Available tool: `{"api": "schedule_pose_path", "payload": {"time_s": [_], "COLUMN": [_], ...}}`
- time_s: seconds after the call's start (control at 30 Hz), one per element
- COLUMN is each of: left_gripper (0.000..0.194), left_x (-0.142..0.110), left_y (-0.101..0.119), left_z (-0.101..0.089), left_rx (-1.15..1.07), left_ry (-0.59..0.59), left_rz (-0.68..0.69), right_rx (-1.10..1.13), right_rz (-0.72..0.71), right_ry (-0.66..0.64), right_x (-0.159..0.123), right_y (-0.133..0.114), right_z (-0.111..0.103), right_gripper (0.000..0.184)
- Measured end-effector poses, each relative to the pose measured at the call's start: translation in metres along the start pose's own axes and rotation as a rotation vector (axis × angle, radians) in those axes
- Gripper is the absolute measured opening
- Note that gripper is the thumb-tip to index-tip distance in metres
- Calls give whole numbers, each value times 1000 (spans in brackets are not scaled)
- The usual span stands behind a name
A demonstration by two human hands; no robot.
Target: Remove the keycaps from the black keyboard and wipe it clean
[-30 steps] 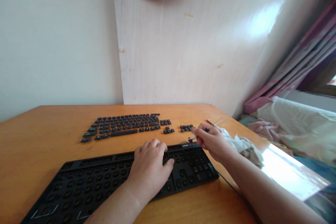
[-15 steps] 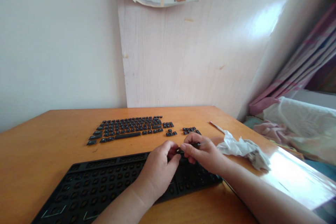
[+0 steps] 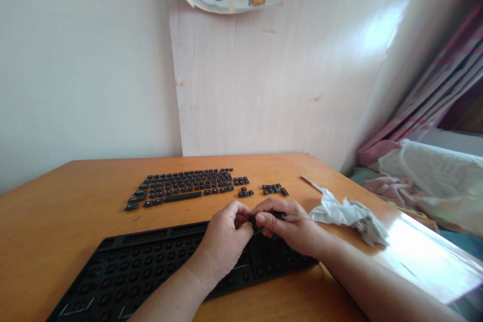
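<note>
Above the black keyboard base point(image 3: 147, 261), my left hand point(image 3: 226, 241) pinches a small black keycap point(image 3: 252, 219) between thumb and fingertips. My right hand point(image 3: 289, 224) meets it there, its thumb and index finger against the same keycap. Tucked in the right fingers is a slim tool point(image 3: 279, 215) with a dark handle and a thin shaft pointing right; its exact kind is not clear. The base shows rows of bare key sockets and a few metal wire bars. Both hands cover part of its right half.
Behind the base lie loose black keycaps point(image 3: 188, 183) in keyboard order, with a smaller group point(image 3: 274, 189) to the right. A crumpled white and grey cloth point(image 3: 350, 216) and a thin stick point(image 3: 311, 183) lie at the right. A cable runs off the base's right end. A wall point(image 3: 241, 85) stands behind the desk.
My right hand has turned and closed in leftward on the keycap, lowering its fingers. The left hand has shifted slightly left. More of the small keycap group now shows.
</note>
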State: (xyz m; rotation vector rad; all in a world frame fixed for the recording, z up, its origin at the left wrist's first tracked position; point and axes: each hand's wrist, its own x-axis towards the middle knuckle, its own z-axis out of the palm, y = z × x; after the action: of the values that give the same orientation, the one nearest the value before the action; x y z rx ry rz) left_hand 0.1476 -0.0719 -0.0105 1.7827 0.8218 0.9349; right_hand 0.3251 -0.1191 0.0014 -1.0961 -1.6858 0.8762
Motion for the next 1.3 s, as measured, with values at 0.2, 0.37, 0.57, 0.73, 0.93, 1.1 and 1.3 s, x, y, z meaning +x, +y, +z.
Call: {"api": "schedule_pose_path", "payload": {"time_s": [0.2, 0.37, 0.57, 0.73, 0.93, 1.1, 1.3], "left_gripper": [11, 22, 27, 34, 35, 33, 34], "left_x": [0, 0, -1, -2, -3, -3, -2], "left_y": [2, 3, 5, 6, 2, 3, 2], "left_z": [-3, -4, -2, -1, -3, -4, -3], "left_rx": [-9, -43, -67, -97, -53, -48, -61], "left_ry": [25, 15, 18, 16, 25, 22, 18], "left_rz": [-44, -63, -73, -88, -72, -74, -74], "right_rx": [-258, -584, -726, -751, -864, -940, -958], "right_rz": [-142, -289, -289, -274, -112, -4, 33], "right_ry": [87, 0, -29, 16, 229, 166, 100], "right_x": [0, 1, 1, 5, 14, 20, 30], "right_y": [1, -2, 0, 5, 28, 52, 64], "right_z": [-4, -10, -5, -14, -58, -77, -73], "right_gripper": [23, 21, 20, 17, 18, 18, 21]}}
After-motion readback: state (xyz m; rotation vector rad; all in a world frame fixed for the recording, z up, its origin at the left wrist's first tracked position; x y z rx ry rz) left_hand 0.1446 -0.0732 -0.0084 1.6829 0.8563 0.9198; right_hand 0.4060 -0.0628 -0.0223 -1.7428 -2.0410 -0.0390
